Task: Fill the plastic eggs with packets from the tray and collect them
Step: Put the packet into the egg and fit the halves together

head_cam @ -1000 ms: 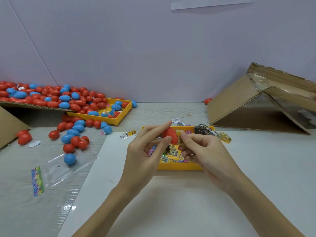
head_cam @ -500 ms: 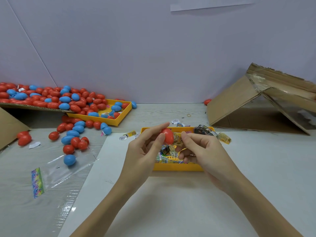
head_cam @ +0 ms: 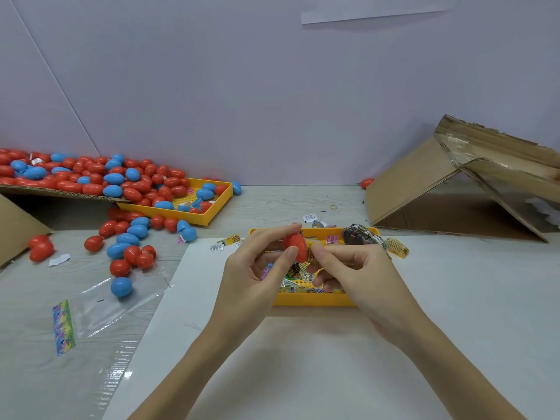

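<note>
- The red egg (head_cam: 295,246) is up off the table, above the near yellow tray (head_cam: 312,299) of packets (head_cam: 298,280), pinched in the left hand (head_cam: 257,277) between thumb and forefinger.
- Its long axis stands close to upright, tipped a little, with the narrow end toward the tray.
- The right hand (head_cam: 357,274) sits just to the egg's right, fingertips touching its side; its fingers are curled in a pinch, and whether a packet is caught between them cannot be told.
- So the egg lies left of the right fingers, and the left hand is the one carrying it; any closing or stuffing move looks to come in sideways from the right.
- Against the frame a second ago, the egg sits slightly higher and more upright, and the left thumb has slid lower along its side.
- The right hand has hardly shifted, staying pressed at the egg's flank.
- Off to the left, the heap of red and blue eggs (head_cam: 91,180) spills over the far yellow tray (head_cam: 194,216), unchanged.
</note>
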A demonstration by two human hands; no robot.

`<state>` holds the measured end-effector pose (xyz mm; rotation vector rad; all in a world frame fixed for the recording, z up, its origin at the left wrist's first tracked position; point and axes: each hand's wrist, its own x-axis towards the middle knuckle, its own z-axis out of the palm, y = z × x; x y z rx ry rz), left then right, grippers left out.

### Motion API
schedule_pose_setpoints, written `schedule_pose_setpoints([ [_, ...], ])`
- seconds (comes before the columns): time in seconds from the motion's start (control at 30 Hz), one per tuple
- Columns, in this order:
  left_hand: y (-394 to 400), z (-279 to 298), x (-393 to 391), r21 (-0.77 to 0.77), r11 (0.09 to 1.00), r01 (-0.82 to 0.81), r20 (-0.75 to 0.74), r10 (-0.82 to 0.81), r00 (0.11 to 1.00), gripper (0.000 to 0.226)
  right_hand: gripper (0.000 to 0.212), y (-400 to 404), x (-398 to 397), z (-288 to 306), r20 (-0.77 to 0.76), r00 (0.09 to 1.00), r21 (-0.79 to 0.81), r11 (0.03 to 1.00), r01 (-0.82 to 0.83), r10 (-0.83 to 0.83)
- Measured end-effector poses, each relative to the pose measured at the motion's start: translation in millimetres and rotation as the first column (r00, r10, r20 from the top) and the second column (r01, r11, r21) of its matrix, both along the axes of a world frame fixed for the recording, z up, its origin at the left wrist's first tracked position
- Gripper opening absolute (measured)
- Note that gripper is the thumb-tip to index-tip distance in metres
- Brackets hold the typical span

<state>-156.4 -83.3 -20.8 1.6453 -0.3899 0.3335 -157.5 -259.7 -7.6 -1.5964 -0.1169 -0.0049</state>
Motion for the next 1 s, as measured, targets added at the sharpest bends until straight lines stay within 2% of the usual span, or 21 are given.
schedule_pose_setpoints([
  [0.17, -0.8, -0.5, 0.1, 0.005, 1.000, -0.010, 0.001, 0.010, 1.000, 0.031, 0.025, -0.1, 0.1, 0.4, -0.052, 0.999, 0.046, 0.999, -0.006, 0.008],
  [0.5, -0.3, -3.9, 1.5, 0.016, 1.000, -0.024, 0.113, 0.022, 0.993, 0.039, 0.026, 1.6, -1.6, 0.3, -0.030, 1.000, 0.016, 1.000, -0.004, 0.005],
  [0.7, 0.5, -3.6, 0.6, 0.142, 0.985, -0.093, 0.258, 0.054, 0.965, 0.059, 0.028, 0.0, -2.4, 3.0, -0.021, 1.000, 0.008, 1.000, -0.018, 0.018],
  [0.8, 0.7, -4.4, 0.9, 0.191, 0.967, -0.169, 0.324, 0.100, 0.941, 0.057, 0.028, 0.5, -2.7, 3.1, -0.013, 1.000, 0.010, 1.000, -0.023, 0.024],
  [1.0, 1.0, -5.0, 1.7, 0.245, 0.956, -0.163, 0.339, 0.073, 0.938, 0.051, 0.026, 0.1, -3.3, 3.7, -0.035, 0.999, 0.040, 0.999, -0.002, 0.003],
])
